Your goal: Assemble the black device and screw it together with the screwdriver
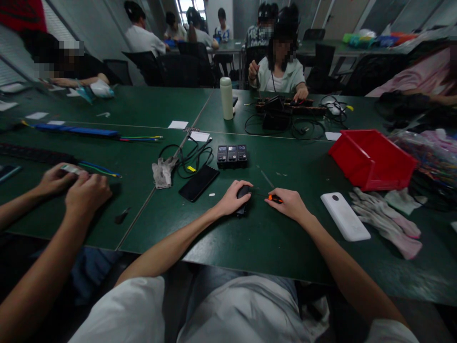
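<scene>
Black and block-shaped, the small device (243,194) sits low at the middle of the green table (171,224), partly hidden by my left grip (233,197); its visible surface reads dark and matt, edges straight, finer detail too small to tell. I record the left grip closed over it, fingers curled across the top. My right grip (287,204) is closed around the orange-and-black handle of a slim tool (275,198), its thin shaft pointing at the device's side; contact at the tip I cannot confirm. Beyond stands a black three-part unit (232,156), boxy, with pale labels on its sections. To its left I note a glossy black phone (199,183), lying at a slant, coiled dark cable (194,159) with a yellow tag, and a crumpled greyish fabric glove (163,172). On the right: a smooth white slab (345,216) with rounded corners, soft knit gloves (389,221), and a red open-topped plastic bin (371,164).
</scene>
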`<action>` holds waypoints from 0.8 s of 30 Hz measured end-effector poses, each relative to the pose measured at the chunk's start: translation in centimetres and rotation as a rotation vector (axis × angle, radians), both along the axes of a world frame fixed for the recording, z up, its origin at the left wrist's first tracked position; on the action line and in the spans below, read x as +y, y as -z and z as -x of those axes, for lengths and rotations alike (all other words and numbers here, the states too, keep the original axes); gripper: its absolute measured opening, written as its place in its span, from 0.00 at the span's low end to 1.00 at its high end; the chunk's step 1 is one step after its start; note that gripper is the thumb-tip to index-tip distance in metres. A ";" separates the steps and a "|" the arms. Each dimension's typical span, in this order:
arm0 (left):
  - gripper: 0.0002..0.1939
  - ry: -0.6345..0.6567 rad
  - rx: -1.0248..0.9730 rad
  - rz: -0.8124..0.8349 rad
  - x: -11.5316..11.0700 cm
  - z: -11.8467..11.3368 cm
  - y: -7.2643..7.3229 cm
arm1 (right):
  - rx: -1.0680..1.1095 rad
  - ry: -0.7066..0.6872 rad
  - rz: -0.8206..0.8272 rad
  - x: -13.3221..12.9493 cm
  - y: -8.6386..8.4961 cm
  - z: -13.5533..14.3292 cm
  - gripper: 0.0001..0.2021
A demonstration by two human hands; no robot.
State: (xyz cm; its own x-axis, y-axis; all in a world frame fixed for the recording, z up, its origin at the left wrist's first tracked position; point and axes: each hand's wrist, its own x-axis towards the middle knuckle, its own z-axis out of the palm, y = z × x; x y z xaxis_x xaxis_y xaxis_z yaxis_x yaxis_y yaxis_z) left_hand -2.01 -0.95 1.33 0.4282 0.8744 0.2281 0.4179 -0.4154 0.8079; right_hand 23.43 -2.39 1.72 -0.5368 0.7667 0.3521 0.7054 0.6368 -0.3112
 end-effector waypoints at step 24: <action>0.15 -0.018 0.016 0.012 0.0 -0.1 0.0 | -0.030 0.028 0.027 0.0 0.3 0.0 0.10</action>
State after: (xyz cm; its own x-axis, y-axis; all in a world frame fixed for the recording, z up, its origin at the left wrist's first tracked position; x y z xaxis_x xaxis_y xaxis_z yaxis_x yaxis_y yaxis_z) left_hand -1.91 -0.97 1.30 0.4158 0.8846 0.2113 0.4378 -0.3984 0.8060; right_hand 23.41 -2.36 1.37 -0.5246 0.7908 0.3152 0.7322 0.6081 -0.3069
